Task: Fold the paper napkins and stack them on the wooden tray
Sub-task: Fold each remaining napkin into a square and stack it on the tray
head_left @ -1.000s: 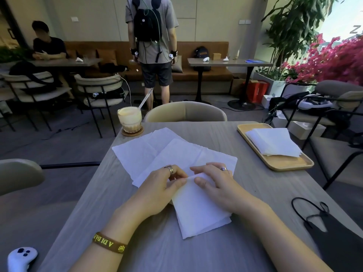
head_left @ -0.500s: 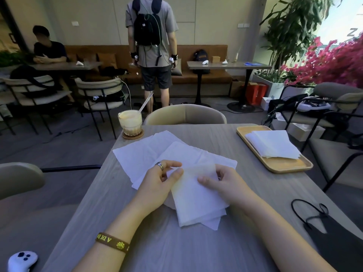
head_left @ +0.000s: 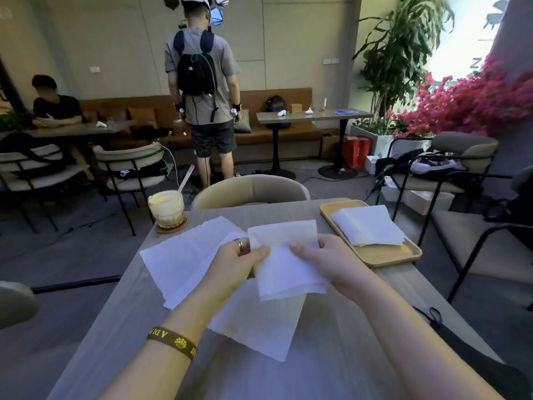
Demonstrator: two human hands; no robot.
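In the head view, both hands are holding one folded napkin (head_left: 284, 267) in the air, left of the wooden tray (head_left: 386, 254) and slightly nearer the person than it. The left hand (head_left: 233, 264) is pinching the napkin's left edge under its thumb. The right hand (head_left: 326, 261) is gripping the right edge with its thumb on top, and the paper is hiding its fingers.

Unfolded napkins (head_left: 184, 258) are lying flat on the table (head_left: 331, 370), further left of the tray. The left hand and the lifted napkin are covering parts of them, so their number is unclear.

A stack of folded napkins (head_left: 370, 226) is resting on the tray itself, with layers too thin to count. A glass (head_left: 166, 207) is standing well left of the tray. Nearer than the tray, a black strap (head_left: 432, 316) is lying at the table's edge; what it belongs to is hard to make out.
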